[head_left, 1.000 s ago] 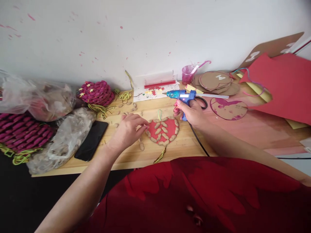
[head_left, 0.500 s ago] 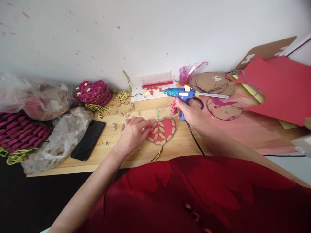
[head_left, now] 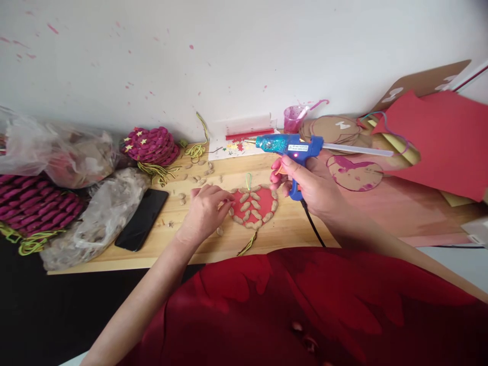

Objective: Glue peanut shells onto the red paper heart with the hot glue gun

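A red paper heart (head_left: pixel 263 205) edged and striped with peanut shells lies on the wooden table (head_left: pixel 290 223), with a green thread loop at its top and tail. My left hand (head_left: pixel 206 209) rests at the heart's left edge, fingers curled and pressing there; whether they hold a shell is hidden. My right hand (head_left: pixel 309 184) grips a blue glue gun (head_left: pixel 290 146) raised above the heart's upper right, nozzle pointing left, a glue stick jutting out at the back. Its black cord (head_left: pixel 310 223) runs down toward me.
Loose peanut shells (head_left: pixel 196 179) lie scattered behind my left hand. A black phone (head_left: pixel 142 219), plastic bags (head_left: pixel 95 218) and magenta shell ornaments (head_left: pixel 150 145) fill the left. Cardboard discs (head_left: pixel 354 173), a pink cup (head_left: pixel 293 119) and red paper sheets (head_left: pixel 438 137) sit at the right.
My right hand has lifted the glue gun a little and drawn it right and nearer to me. My left hand has settled against the heart's left edge.
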The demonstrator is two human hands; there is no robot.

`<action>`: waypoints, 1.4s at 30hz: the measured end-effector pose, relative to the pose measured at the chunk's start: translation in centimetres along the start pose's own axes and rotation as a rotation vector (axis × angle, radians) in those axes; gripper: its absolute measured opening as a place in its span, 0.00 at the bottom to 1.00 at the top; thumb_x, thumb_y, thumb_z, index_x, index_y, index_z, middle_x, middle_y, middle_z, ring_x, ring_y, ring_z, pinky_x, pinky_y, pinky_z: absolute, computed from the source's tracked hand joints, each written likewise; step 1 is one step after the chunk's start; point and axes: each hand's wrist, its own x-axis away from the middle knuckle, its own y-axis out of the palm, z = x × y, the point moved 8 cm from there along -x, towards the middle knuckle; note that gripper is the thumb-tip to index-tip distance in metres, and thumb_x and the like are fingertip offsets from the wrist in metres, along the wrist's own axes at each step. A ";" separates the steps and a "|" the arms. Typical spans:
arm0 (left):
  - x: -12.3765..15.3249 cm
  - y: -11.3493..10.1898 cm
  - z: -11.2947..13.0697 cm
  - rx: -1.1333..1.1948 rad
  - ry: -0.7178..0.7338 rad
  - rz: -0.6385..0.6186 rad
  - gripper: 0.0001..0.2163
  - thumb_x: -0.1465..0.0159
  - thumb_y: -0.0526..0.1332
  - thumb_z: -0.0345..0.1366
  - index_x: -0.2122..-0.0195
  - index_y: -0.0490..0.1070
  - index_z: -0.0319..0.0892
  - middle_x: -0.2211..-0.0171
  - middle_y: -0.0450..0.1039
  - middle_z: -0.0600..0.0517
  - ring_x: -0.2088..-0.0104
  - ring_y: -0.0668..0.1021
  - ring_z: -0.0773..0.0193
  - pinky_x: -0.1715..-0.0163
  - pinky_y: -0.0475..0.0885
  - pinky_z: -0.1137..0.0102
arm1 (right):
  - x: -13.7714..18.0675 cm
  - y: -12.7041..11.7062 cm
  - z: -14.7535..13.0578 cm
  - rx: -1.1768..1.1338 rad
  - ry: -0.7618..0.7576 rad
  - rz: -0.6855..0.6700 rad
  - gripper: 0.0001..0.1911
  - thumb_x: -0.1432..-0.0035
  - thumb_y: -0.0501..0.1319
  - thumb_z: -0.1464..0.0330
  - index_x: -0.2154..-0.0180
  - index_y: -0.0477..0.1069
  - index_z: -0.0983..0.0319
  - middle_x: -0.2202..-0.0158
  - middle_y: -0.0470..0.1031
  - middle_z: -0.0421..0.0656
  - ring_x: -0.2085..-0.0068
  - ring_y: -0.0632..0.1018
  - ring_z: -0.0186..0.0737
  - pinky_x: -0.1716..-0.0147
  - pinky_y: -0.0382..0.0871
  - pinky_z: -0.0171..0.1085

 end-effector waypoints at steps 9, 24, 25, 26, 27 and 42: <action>1.8 -2.1 -2.6 -0.051 -0.118 0.078 0.05 0.33 0.63 0.35 0.63 0.79 0.46 0.64 0.82 0.50 0.59 0.79 0.55 0.55 0.62 0.58 | -0.6 -2.8 2.8 0.004 0.007 0.116 0.20 0.43 0.69 0.50 0.68 0.75 0.60 0.71 0.77 0.42 0.73 0.79 0.35 0.80 0.65 0.31; 6.9 -4.2 -7.5 -0.217 -0.329 0.176 0.07 0.32 0.61 0.34 0.63 0.79 0.46 0.62 0.82 0.51 0.59 0.79 0.55 0.56 0.61 0.59 | -0.2 -2.8 5.3 -0.219 0.212 0.104 0.15 0.43 0.71 0.56 0.67 0.77 0.62 0.73 0.78 0.42 0.74 0.80 0.36 0.80 0.66 0.29; 6.9 -4.1 -7.5 -0.218 -0.328 0.177 0.07 0.32 0.60 0.34 0.63 0.79 0.45 0.62 0.82 0.50 0.59 0.79 0.55 0.56 0.61 0.59 | -0.2 -2.8 5.4 -0.223 0.220 0.105 0.16 0.43 0.71 0.56 0.67 0.77 0.62 0.74 0.78 0.42 0.74 0.80 0.36 0.80 0.67 0.28; 6.8 -4.1 -7.5 -0.217 -0.326 0.178 0.07 0.32 0.60 0.34 0.63 0.79 0.45 0.62 0.82 0.50 0.59 0.79 0.55 0.56 0.61 0.60 | -0.3 -2.9 5.5 -0.228 0.226 0.110 0.16 0.44 0.71 0.56 0.67 0.76 0.62 0.74 0.77 0.42 0.74 0.80 0.36 0.80 0.67 0.28; 6.8 -4.0 -7.5 -0.215 -0.325 0.180 0.07 0.32 0.60 0.34 0.63 0.79 0.45 0.62 0.82 0.50 0.60 0.79 0.55 0.56 0.61 0.60 | -0.3 -2.9 5.6 -0.233 0.229 0.114 0.16 0.44 0.72 0.56 0.67 0.76 0.62 0.75 0.77 0.41 0.75 0.79 0.35 0.80 0.67 0.28; 7.7 -4.2 -9.3 -0.061 -0.419 0.171 0.18 0.29 0.55 0.44 0.74 0.71 0.43 0.74 0.74 0.50 0.69 0.75 0.61 0.66 0.64 0.66 | -0.3 -3.0 6.3 -0.279 0.311 0.125 0.15 0.47 0.73 0.57 0.68 0.77 0.62 0.75 0.78 0.42 0.76 0.79 0.36 0.82 0.67 0.27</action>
